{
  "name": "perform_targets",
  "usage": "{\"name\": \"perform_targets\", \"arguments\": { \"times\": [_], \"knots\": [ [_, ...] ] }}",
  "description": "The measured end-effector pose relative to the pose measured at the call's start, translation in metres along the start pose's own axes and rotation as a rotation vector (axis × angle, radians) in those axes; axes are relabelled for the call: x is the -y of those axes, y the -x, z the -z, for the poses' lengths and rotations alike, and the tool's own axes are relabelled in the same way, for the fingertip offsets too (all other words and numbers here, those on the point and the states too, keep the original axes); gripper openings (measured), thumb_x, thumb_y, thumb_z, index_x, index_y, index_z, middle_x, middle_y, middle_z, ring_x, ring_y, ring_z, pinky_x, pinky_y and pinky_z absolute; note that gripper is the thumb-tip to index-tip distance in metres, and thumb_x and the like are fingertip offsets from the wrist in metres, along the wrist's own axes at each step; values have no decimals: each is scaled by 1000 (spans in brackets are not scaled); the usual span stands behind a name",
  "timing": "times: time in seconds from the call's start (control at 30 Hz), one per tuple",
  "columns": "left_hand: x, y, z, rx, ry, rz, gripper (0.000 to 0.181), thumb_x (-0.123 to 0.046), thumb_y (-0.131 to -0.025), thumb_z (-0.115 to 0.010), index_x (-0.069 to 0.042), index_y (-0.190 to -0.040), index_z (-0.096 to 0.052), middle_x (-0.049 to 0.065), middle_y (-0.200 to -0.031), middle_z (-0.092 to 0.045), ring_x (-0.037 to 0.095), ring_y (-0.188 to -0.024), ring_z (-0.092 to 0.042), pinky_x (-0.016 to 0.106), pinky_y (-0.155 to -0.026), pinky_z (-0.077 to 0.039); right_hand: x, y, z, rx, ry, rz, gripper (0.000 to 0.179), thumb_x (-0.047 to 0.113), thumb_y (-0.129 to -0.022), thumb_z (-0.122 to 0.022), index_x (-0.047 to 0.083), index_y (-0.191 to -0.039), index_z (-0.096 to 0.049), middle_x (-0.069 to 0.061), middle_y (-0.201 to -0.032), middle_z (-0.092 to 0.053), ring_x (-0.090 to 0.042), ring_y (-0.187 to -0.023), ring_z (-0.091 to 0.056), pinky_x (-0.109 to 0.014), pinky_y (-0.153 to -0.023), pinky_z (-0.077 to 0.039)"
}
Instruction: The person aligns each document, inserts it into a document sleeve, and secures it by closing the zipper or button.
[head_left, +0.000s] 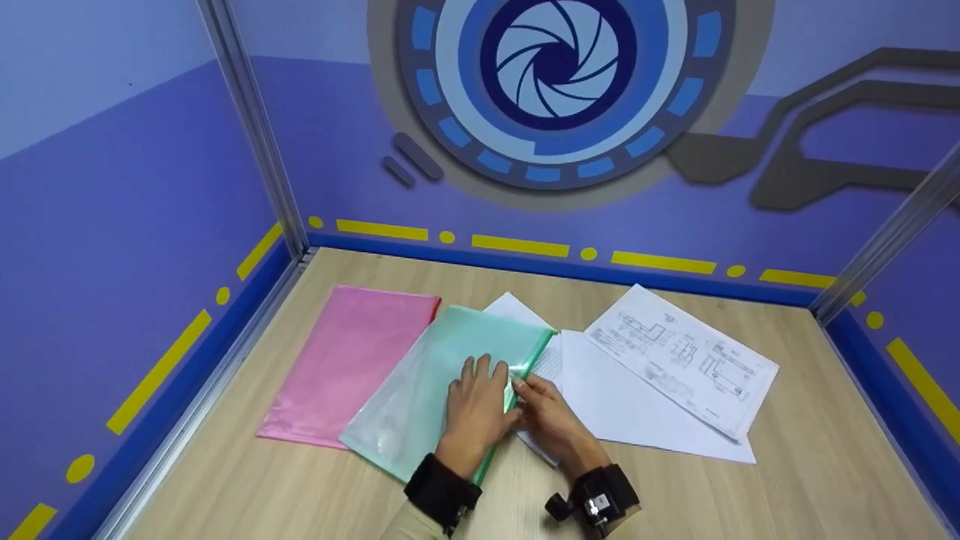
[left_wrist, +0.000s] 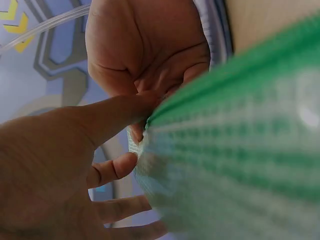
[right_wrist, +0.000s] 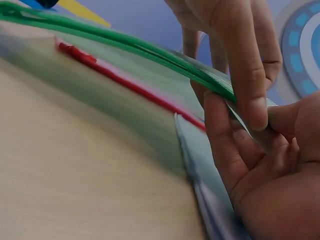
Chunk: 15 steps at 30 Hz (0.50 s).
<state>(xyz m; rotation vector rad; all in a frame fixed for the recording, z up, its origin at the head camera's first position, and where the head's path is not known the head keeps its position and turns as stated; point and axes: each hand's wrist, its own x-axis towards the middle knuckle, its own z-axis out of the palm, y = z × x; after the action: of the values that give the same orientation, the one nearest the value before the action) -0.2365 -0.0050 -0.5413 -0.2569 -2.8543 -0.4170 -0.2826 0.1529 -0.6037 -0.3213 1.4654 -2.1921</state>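
Note:
A translucent green zip folder (head_left: 420, 382) lies at a slant in the middle of the table, its green zip edge (head_left: 541, 349) facing right. My left hand (head_left: 478, 409) rests on the folder's face with fingers spread, its thumb reaching to the zip edge. At that edge, my right hand (head_left: 551, 420) pinches the folder between thumb and fingers. Both hands meet closely there, in the left wrist view with the right palm (left_wrist: 150, 40) beyond the left thumb (left_wrist: 115, 112). In the right wrist view, the green zip (right_wrist: 150, 52) is lifted off the table. Whether the zip is closed I cannot tell.
A pink zip folder (head_left: 349, 367) with a red zip lies to the left, partly under the green one. Loose white sheets (head_left: 637, 397) are on the right, the top one a printed drawing (head_left: 682, 352). More paper (head_left: 514, 306) shows behind the green folder. Printed walls (head_left: 337, 150) surround the table.

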Motion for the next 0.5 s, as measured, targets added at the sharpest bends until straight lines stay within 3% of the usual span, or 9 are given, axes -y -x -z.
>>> {"name": "perform_targets", "arguments": {
  "times": [0.1,0.27,0.5],
  "knots": [
    [2,0,-9,30,22,42,69,-44,-82,-91,-8,-133,-61,16,-143,-61,40,-137,-53,58,-91,-55,-6,-1,3,10,-25,-18,23,17,-115,-46,3,-118,-64,-5,-101,-72,-15,-85,-71,-29,-71,-59],
    [5,-1,-12,82,45,84,65,-40,-83,-90,-6,-133,-66,17,-147,-61,40,-140,-51,61,-98,-53,-8,-1,1,41,7,-18,22,14,-115,-45,-1,-114,-61,-8,-101,-73,-17,-86,-72,-31,-74,-60],
    [13,-5,-11,178,147,0,34,-30,-92,-81,-7,-115,-72,21,-143,-62,41,-128,-60,56,-92,-57,-8,0,4,69,21,18,21,12,-115,-45,0,-110,-61,-9,-101,-71,-19,-87,-73,-34,-77,-62]
  ]
}}
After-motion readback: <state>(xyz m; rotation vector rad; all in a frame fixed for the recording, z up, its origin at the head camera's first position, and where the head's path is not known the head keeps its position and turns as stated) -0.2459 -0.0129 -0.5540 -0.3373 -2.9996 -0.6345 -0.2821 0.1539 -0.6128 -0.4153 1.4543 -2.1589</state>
